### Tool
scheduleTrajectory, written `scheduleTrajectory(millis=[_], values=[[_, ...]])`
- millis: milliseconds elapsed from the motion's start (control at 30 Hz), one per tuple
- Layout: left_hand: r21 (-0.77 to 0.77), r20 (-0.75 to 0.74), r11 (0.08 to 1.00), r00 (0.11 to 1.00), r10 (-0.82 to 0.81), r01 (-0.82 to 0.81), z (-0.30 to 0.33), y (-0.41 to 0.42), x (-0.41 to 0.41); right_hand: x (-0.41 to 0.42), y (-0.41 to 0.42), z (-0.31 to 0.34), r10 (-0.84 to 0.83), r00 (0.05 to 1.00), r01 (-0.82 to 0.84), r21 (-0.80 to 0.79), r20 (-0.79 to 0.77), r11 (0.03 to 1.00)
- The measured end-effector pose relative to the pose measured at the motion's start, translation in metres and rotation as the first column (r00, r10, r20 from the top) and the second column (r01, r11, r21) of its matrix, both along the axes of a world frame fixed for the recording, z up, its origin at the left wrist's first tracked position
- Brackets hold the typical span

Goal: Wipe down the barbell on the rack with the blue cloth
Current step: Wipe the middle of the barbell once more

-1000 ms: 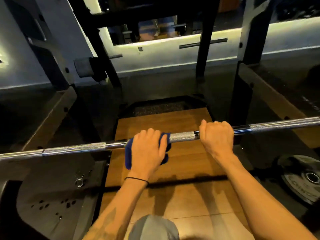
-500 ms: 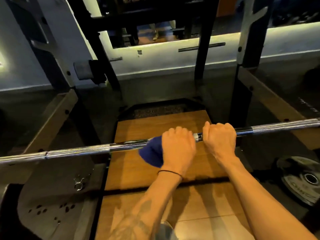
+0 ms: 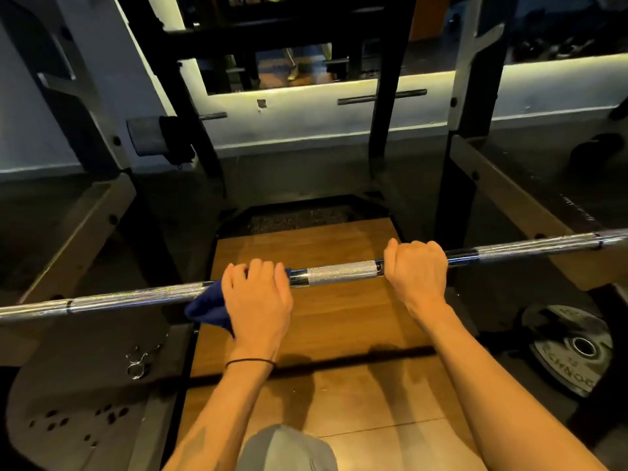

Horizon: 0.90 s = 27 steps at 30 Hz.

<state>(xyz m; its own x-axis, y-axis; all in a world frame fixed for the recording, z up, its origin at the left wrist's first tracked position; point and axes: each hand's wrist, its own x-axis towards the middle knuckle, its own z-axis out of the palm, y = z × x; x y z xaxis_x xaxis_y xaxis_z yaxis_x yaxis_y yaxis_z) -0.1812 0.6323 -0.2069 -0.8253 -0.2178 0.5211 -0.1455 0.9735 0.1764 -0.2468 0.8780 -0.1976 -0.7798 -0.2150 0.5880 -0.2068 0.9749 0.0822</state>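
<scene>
A chrome barbell (image 3: 343,272) runs across the view from lower left to upper right, resting on the rack. My left hand (image 3: 258,297) is wrapped over the bar left of centre, gripping a blue cloth (image 3: 209,307) against it; the cloth bulges out to the left and below my palm. My right hand (image 3: 416,271) grips the bare bar to the right, fingers curled over the top. A knurled centre section of the bar shows between the two hands.
Dark rack uprights (image 3: 455,185) and angled safety arms (image 3: 78,239) stand on both sides. A wooden platform (image 3: 339,334) lies below. A black weight plate (image 3: 571,351) lies on the floor at right; a spring collar (image 3: 137,363) lies at left.
My left hand slid right along the bar with the cloth until it nearly met my right hand, then came back left, uncovering the knurled centre. My right hand has kept its grip.
</scene>
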Motion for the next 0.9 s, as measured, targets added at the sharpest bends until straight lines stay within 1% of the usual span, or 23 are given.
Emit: scheduleTrajectory(millis=[33,67,100,133,200,233,300,333,367,400,433,500,533,600,667,700,767,833,900], values=[[-0.02,-0.004,1.0,1.0,0.012,-0.012,0.0,0.014,-0.005,0.0,-0.001,0.001,0.007,1.0,-0.007,-0.011,-0.007,1.0],[-0.068,0.019,0.998,1.0,-0.018,0.02,0.005,0.036,-0.01,0.0,-0.002,0.002,0.01,1.0,-0.01,0.001,-0.007,1.0],[-0.112,0.064,0.99,0.995,-0.082,0.089,0.009,0.064,-0.015,0.001,-0.002,0.001,0.006,1.0,-0.006,0.01,-0.008,1.0],[-0.112,0.108,0.981,0.983,-0.148,0.16,0.012,0.093,-0.02,0.0,-0.001,-0.001,0.001,1.0,-0.001,0.001,-0.01,1.0],[-0.048,0.131,0.959,0.953,-0.272,0.28,0.019,0.133,-0.025,-0.001,0.001,-0.002,-0.01,1.0,0.01,-0.031,0.002,0.999],[0.011,0.12,0.946,0.939,-0.324,0.325,0.021,0.141,-0.027,0.0,0.001,-0.002,-0.014,1.0,0.014,-0.016,0.024,1.0],[0.089,0.068,0.904,0.903,-0.425,0.418,0.019,0.131,-0.028,0.0,0.002,-0.002,-0.012,0.998,0.007,0.084,0.059,0.996],[0.086,0.036,0.887,0.888,-0.458,0.454,0.015,0.117,-0.026,0.0,0.003,-0.002,-0.003,0.998,-0.005,0.128,0.061,0.992],[0.062,0.029,0.888,0.889,-0.457,0.455,0.012,0.099,-0.024,-0.001,0.005,-0.002,0.003,0.998,-0.012,0.149,0.059,0.989],[0.027,0.048,0.909,0.908,-0.417,0.416,0.011,0.078,-0.022,-0.002,0.006,-0.002,-0.002,0.998,-0.007,0.158,0.061,0.987],[-0.025,0.066,0.933,0.932,-0.356,0.358,0.009,0.055,-0.021,-0.003,0.007,-0.003,-0.019,0.997,0.007,0.161,0.069,0.987],[-0.109,0.052,0.966,0.972,-0.23,0.234,0.008,0.008,-0.016,-0.003,0.005,-0.004,-0.031,0.998,0.021,0.162,0.062,0.987],[-0.127,0.043,0.974,0.982,-0.181,0.185,0.008,-0.012,-0.013,-0.003,0.005,-0.004,-0.03,0.999,0.022,0.167,0.043,0.986],[-0.133,0.073,0.981,0.988,-0.134,0.143,0.01,-0.035,-0.009,-0.003,0.006,-0.005,-0.034,0.999,0.026,0.189,0.038,0.982],[-0.129,0.106,0.983,0.987,-0.118,0.132,0.011,-0.029,-0.01,-0.003,0.007,-0.006,-0.066,0.995,0.047,0.226,0.079,0.973],[-0.153,0.122,0.979,0.986,-0.115,0.134,0.012,-0.019,-0.012,-0.003,0.007,-0.006,-0.079,0.993,0.056,0.232,0.092,0.971],[-0.233,0.188,0.954,0.971,-0.147,0.189,0.014,0.012,-0.018,-0.001,0.005,-0.005,-0.087,0.991,0.063,0.222,0.102,0.973],[-0.252,0.255,0.938,0.951,-0.174,0.239,0.019,0.053,-0.025,0.002,0.003,-0.004,-0.062,0.995,0.044,0.213,0.076,0.976],[-0.225,0.288,0.938,0.938,-0.194,0.263,0.025,0.096,-0.033,0.002,0.004,-0.005,-0.045,0.998,0.035,0.21,0.045,0.977]])
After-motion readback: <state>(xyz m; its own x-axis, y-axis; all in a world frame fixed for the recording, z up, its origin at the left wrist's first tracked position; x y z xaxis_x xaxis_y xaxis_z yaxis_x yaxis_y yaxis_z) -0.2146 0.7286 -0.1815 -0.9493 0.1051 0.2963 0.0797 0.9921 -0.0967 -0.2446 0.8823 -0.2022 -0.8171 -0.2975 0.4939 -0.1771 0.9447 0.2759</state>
